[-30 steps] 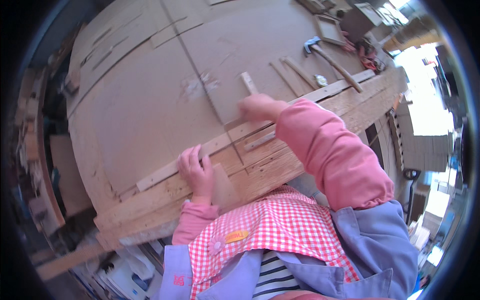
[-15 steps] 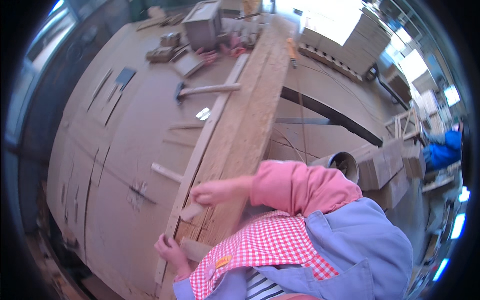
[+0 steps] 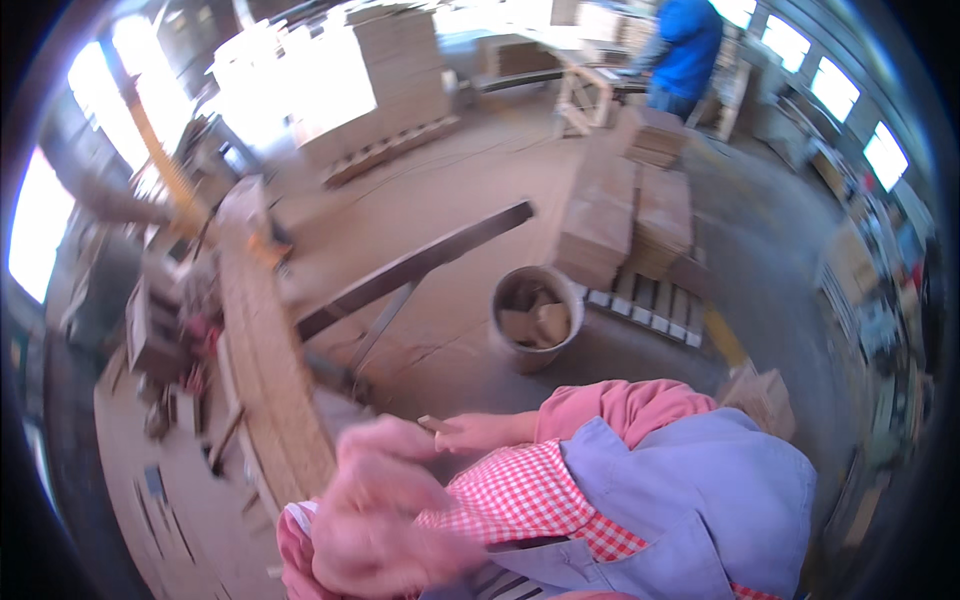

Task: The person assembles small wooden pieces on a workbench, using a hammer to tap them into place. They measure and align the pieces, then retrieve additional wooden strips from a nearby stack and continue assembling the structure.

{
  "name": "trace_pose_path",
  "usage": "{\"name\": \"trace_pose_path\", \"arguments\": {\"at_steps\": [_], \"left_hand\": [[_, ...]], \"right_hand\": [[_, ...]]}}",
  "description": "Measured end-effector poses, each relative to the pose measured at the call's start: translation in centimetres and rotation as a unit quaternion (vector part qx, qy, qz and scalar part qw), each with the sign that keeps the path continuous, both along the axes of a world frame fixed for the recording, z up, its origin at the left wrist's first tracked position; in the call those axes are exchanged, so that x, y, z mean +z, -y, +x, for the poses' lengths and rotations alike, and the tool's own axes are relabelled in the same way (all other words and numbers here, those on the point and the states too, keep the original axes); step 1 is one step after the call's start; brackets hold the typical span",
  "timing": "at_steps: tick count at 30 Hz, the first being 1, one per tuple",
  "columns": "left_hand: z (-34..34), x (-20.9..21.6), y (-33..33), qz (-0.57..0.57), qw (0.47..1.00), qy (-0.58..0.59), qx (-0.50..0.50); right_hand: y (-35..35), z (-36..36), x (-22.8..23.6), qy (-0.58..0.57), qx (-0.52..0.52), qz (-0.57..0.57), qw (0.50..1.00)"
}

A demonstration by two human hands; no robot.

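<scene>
My right hand (image 3: 480,432), in a pink sleeve, is in front of my chest with its fingers closed on a small piece of wood (image 3: 434,425), whose pale end sticks out to the left. My left arm, also in a pink sleeve (image 3: 375,515), is raised across the lower left of the view and heavily smeared by motion. I cannot make out its fingers or whether they hold anything. To the left of both hands runs a long, thick wooden plank (image 3: 265,350). A hammer (image 3: 225,440) lies on the worktable (image 3: 165,540) beyond it.
A round bin (image 3: 535,320) with wood offcuts stands ahead on the floor. Stacked boards (image 3: 600,215) lie on a pallet behind it. A dark beam (image 3: 415,265) slants beside the plank. A person in blue (image 3: 685,45) stands at a far bench. An orange-handled tool (image 3: 268,250) sits near the plank's far end.
My view has swung to the right. My right hand has left the plank and come back toward my chest with the piece of wood. My left arm has lifted from the plank's near end.
</scene>
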State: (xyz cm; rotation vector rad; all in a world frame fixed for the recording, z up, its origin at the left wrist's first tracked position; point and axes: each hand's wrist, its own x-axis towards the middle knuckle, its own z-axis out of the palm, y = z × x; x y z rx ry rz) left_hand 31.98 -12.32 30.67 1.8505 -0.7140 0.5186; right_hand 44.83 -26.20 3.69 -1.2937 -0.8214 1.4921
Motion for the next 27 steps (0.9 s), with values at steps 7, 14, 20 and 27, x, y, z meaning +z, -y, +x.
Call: {"name": "trace_pose_path", "arguments": {"at_steps": [7, 14, 20, 27], "left_hand": [[8.7, 1.7, 7.6, -0.204, 0.93, 0.014, -0.306], [10.6, 1.0, 7.7, -0.235, 0.907, 0.044, -0.346], [9.4, 0.9, 1.9, -0.142, 0.96, 0.094, -0.222], [-1.3, 1.6, -9.8, -0.088, 0.885, 0.346, 0.3]], "right_hand": [[8.6, 5.6, 0.0, -0.007, -0.209, -0.017, 0.978], [11.0, 5.2, -1.1, 0.019, -0.256, -0.078, 0.963], [5.6, 5.6, -2.1, 0.044, -0.25, -0.014, 0.967], [-3.2, 5.1, -0.1, 0.039, -0.154, -0.068, 0.985]]}}
